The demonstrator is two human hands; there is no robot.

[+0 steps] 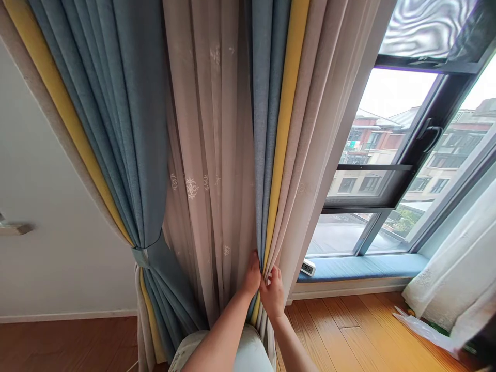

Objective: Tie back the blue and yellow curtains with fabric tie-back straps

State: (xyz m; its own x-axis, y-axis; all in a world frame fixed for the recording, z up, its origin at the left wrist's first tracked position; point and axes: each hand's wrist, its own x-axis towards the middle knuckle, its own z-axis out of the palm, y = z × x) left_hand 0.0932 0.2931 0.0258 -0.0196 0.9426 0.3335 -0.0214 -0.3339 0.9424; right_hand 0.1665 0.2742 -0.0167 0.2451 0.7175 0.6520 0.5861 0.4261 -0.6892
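Both hands are at the gathered right-hand curtain (282, 129), which has blue, yellow and pinkish-beige stripes. My left hand (252, 274) wraps round its left edge, fingers mostly hidden behind the cloth. My right hand (272, 292) grips the beige folds from the right, its fingers bent and pressed to the fabric. Between the two hands the cloth is pinched narrow. To the left, a blue and yellow curtain (143, 119) is cinched by a blue tieback (142, 257). A sheer beige curtain (213, 155) with pale motifs hangs between them.
A pale padded seat or stool (253, 351) stands below my forearms. At the right are a window (368, 186), a blue sill cushion (360, 267) with a small digital clock (308, 267), and a white sheer curtain (461, 274) beside a plastic bag (426, 330) on the wooden floor.
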